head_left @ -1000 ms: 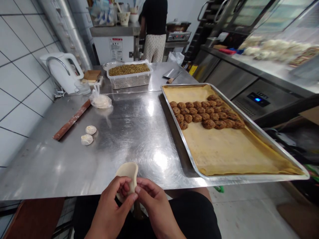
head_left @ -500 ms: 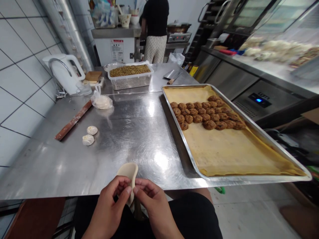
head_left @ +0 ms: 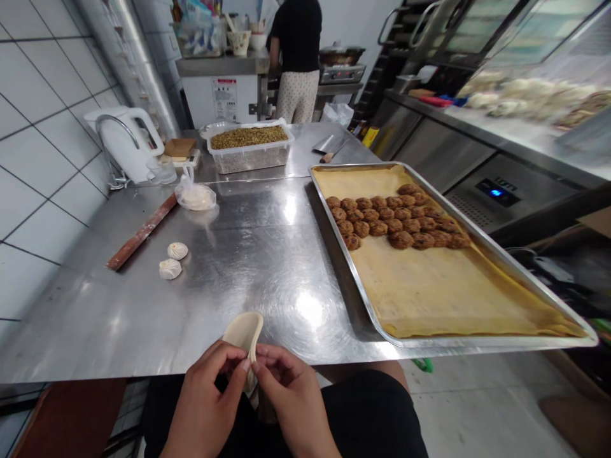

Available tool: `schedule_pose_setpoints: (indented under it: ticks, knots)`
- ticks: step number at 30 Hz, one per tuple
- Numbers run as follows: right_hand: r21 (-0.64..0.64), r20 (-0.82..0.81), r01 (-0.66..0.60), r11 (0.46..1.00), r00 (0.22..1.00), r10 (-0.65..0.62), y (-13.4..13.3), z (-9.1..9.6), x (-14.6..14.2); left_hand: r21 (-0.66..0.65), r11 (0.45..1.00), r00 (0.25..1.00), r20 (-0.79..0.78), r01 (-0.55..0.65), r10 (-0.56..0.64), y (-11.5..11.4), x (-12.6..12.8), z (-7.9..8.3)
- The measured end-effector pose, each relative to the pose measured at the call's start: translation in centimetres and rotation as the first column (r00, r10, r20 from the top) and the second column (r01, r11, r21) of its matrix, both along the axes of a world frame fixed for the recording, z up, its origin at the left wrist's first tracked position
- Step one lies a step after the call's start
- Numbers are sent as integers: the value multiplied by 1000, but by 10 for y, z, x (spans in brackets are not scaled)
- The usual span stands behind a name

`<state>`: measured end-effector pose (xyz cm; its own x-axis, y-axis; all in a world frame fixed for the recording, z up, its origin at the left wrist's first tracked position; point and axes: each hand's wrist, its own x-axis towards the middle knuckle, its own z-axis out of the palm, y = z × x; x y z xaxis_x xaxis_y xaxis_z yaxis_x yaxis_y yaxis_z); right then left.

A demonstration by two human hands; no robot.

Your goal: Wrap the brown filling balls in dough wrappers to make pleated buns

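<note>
A pale, flat dough wrapper (head_left: 242,329) stands up between my hands at the table's front edge, its top edge curling over. My left hand (head_left: 210,394) pinches it between thumb and fingers from the left. From the right, my right hand (head_left: 291,388) pinches the same edge, the two thumbs almost touching. Whatever lies inside the lower part of the wrapper is hidden by my fingers. Two pleated dough balls (head_left: 170,268) rest on the steel table (head_left: 248,254) to the left, beside a wooden rolling pin (head_left: 142,232).
A large tray (head_left: 468,292) with rows of brown filling balls (head_left: 394,225) covers the table's right side. Behind are a knotted plastic bag of dough (head_left: 195,196), a tub of greenish-brown crumbly filling (head_left: 251,146) and a white kettle (head_left: 125,143). Another person (head_left: 296,57) stands at the back.
Both hands stay on the wrapper and have shifted slightly, the thumbs a little closer to each other. The rest of the table looks the same.
</note>
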<state>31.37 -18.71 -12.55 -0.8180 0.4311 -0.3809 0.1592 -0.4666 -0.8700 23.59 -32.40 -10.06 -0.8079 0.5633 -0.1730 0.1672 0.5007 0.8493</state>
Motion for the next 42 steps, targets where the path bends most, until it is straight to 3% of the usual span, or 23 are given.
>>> schedule_pose_setpoints:
  ticks: [3, 8, 14, 17, 21, 27, 31, 33, 38, 42]
  knots:
    - [21, 7, 10, 1000, 1000, -11, 0, 1, 1, -48, 999, 991, -133, 2, -8, 0, 2, 1]
    - [16, 8, 21, 1000, 1000, -22, 6, 1, 2, -31, 996, 985, 150, -83, 87, -2, -7, -9]
    - [-41, -55, 40, 998, 998, -42, 3, -1, -5, 146, 975, 938, 327, -170, 114, 9, -11, -20]
    - [-92, -57, 42, 995, 997, -48, 4, -2, -5, 102, 989, 968, 236, -109, 82, 8, -15, -17]
    - [-93, -38, 30, 995, 999, -34, 11, -4, -2, 27, 987, 983, 96, -161, 158, -1, -25, -9]
    - [-77, -119, 35, 996, 992, -44, 9, -8, -15, 173, 980, 948, 315, -96, 37, 10, -29, -13]
    - [-76, -99, -55, 996, 994, 47, 16, -7, -15, 142, 976, 937, 332, -163, 109, 1, -39, -18]
    - [-125, -128, -42, 991, 991, 26, 19, -5, -13, 166, 962, 917, 373, -216, 141, -6, -44, -18]
    - [-66, -123, -58, 996, 991, 50, 16, -9, -20, 278, 949, 909, 417, -148, 20, -2, -45, -13]
    - [-88, -58, -79, 993, 996, 74, 16, -13, -22, 249, 955, 896, 443, -158, 33, 2, -44, -12]
